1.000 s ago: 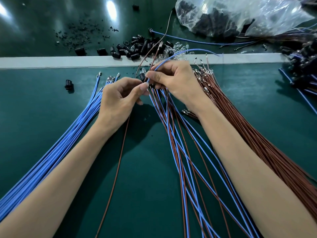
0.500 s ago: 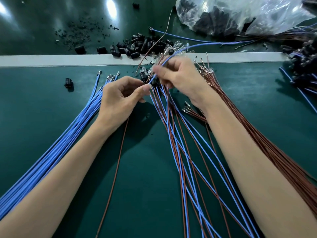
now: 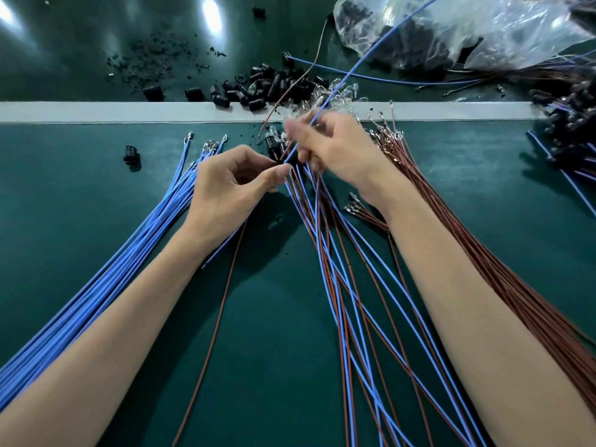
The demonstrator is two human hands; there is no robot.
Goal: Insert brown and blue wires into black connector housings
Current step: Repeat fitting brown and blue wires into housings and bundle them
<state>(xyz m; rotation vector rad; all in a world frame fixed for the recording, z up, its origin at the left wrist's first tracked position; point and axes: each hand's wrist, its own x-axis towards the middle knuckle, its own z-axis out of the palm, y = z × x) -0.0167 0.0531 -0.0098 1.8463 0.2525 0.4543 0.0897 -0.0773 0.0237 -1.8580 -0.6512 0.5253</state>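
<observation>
My left hand [image 3: 232, 185] pinches a small black connector housing [image 3: 278, 156] between thumb and fingertips, mostly hidden by the fingers. My right hand [image 3: 335, 150] grips a blue wire [image 3: 364, 59] that runs from the housing up and away to the far right; the fingers are blurred. A thin brown wire [image 3: 295, 88] also rises from the housing area. A bundle of loose blue wires [image 3: 135, 250] lies at the left, a bundle of brown wires [image 3: 477, 246] at the right. Finished blue and brown pairs [image 3: 348, 285] fan out in the middle.
A pile of black housings [image 3: 264, 87] and clear parts lies beyond the white strip [image 3: 96, 111]. One single housing [image 3: 130, 153] sits on the green mat at left. A clear plastic bag [image 3: 467, 30] of housings lies far right; more wired housings [image 3: 571, 130] at the right edge.
My right hand has moved up and away from the left hand, drawing the blue wire out so its free end swings up to the far right. The left hand stays put.
</observation>
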